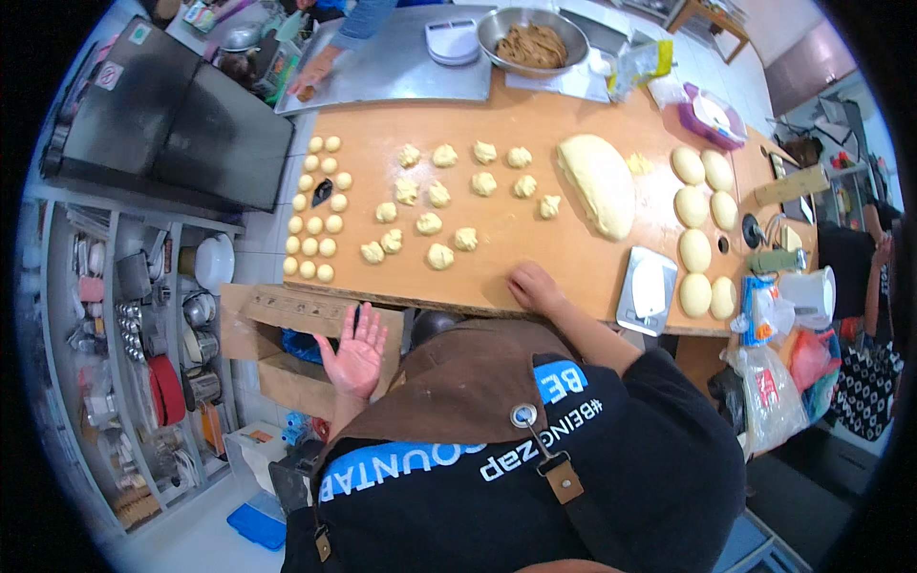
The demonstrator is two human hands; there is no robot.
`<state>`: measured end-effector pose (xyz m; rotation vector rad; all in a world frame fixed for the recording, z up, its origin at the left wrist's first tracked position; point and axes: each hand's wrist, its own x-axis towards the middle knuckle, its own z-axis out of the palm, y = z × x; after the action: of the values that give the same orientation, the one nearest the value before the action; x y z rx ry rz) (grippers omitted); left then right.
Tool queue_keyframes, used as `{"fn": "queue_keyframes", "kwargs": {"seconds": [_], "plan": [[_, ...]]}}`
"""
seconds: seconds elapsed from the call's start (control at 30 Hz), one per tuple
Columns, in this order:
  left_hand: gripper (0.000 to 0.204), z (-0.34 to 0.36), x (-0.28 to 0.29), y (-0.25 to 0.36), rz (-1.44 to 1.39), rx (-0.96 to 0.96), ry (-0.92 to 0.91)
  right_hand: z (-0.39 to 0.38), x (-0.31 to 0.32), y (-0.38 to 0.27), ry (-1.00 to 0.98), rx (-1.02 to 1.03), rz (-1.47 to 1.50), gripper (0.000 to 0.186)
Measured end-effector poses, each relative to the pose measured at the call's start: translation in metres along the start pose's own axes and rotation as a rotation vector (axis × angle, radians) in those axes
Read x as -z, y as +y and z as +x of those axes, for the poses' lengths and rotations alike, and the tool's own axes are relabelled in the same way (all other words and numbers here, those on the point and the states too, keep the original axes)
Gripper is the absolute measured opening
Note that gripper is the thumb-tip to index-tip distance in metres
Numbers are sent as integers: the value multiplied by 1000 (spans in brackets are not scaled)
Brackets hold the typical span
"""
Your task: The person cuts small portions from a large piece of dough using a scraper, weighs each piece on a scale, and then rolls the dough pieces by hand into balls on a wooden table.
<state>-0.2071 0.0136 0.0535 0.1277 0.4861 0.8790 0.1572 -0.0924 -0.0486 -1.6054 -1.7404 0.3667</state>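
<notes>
The left hand (353, 355) is spread, empty; the right hand (536, 287) curls, its contents hidden. Fifteen rough dough lumps (429, 223), seven big rounds (693, 206) and one slab (597, 186) lie ahead.

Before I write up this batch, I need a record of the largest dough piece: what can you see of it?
The largest dough piece is a pale yellow, soft-looking mass, mostly smooth, in a long oval with rounded ends. It lies on the wood-toned table, slanting from upper left to lower right, between the small rough lumps on its left and the smooth rounds on its right. Dough scraps lie by its upper right edge; contact is hard to tell. Neither hand of the wearer touches it.
</notes>
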Motion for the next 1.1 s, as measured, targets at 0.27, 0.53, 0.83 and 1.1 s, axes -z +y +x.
{"fn": "queue_keyframes", "kwargs": {"seconds": [0.27,0.53,0.83,1.1], "plan": [[79,-6,2,-4,-27,-8,160,38,14,15,182,-181,-80,9],[79,-5,2,-8,-37,-52,144,-15,27,29,-63,-131,-94,7],[80,1,0,-10,17,-5,148,0,8,5,89,-43,-6,8],[80,-3,3,-8,39,6,175,35,5,9,154,-138,-101,6]]}}
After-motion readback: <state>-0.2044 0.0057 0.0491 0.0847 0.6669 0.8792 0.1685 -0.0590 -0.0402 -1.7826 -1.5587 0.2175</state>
